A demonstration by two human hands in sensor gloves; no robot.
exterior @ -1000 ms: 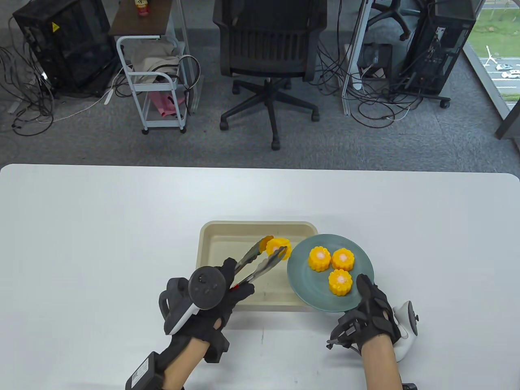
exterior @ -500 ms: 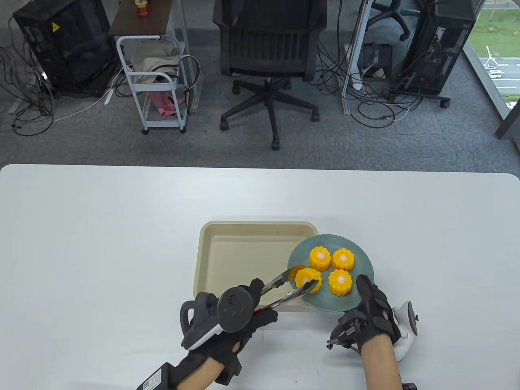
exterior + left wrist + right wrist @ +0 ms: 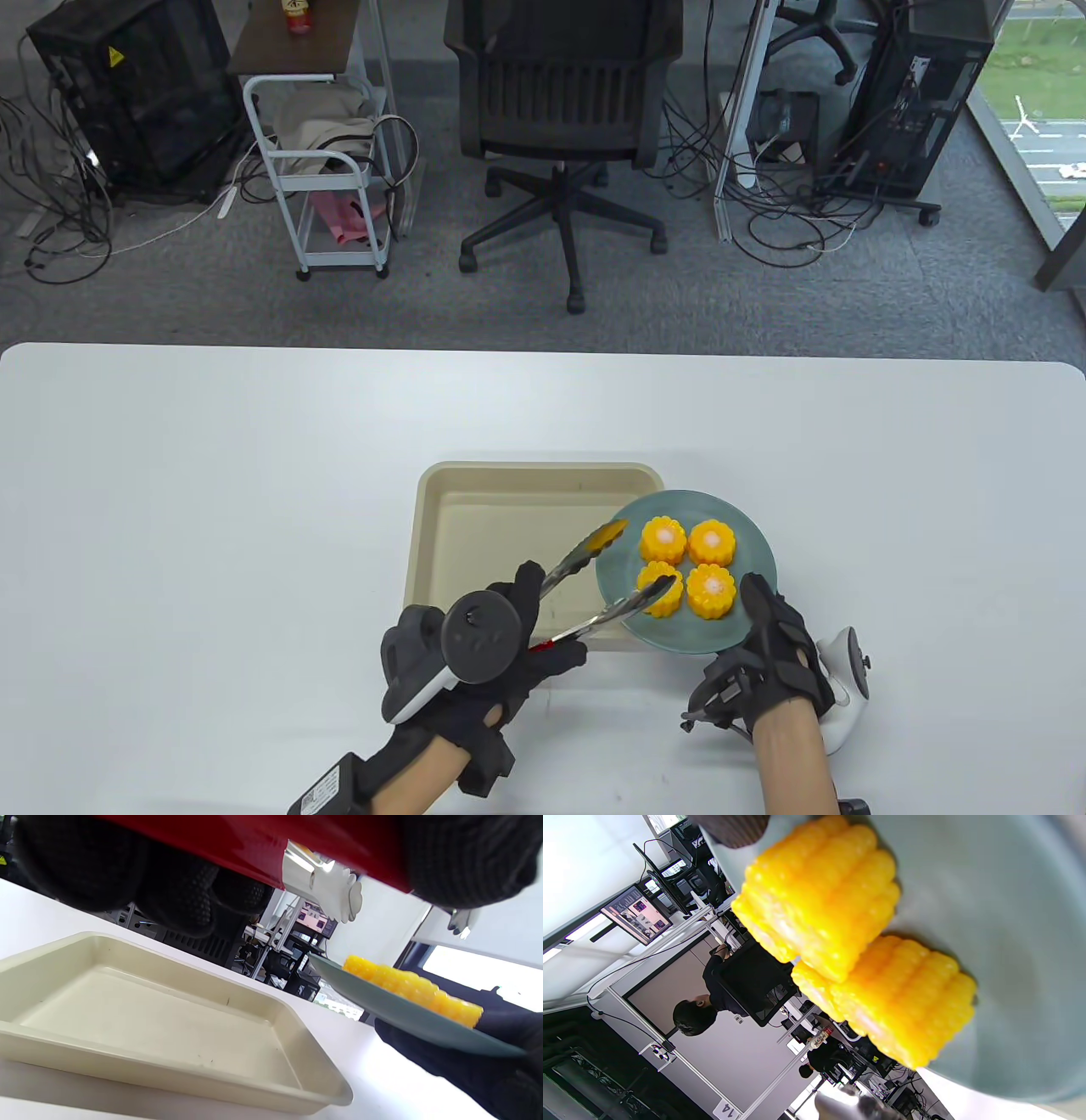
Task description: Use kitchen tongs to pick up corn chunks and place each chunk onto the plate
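**Fourth corn chunk on the plate, tongs spread**

The four corn chunks (image 3: 685, 567), ridged yellow cylinders with pale centres, sit clustered on the round grey-green plate (image 3: 751, 543). The left hand (image 3: 484, 654) grips the red-handled metal tongs (image 3: 594, 586), whose tips now stand wide apart: one over the tray edge, the other at the near-left chunk (image 3: 660, 592). Half a second ago those tips clamped that chunk above the plate rim. The right hand (image 3: 768, 654) holds the plate's near edge, thumb on top. The plate overlaps the shallow beige tray (image 3: 475, 518), rectangular with rounded corners, on the white desk (image 3: 212, 509).
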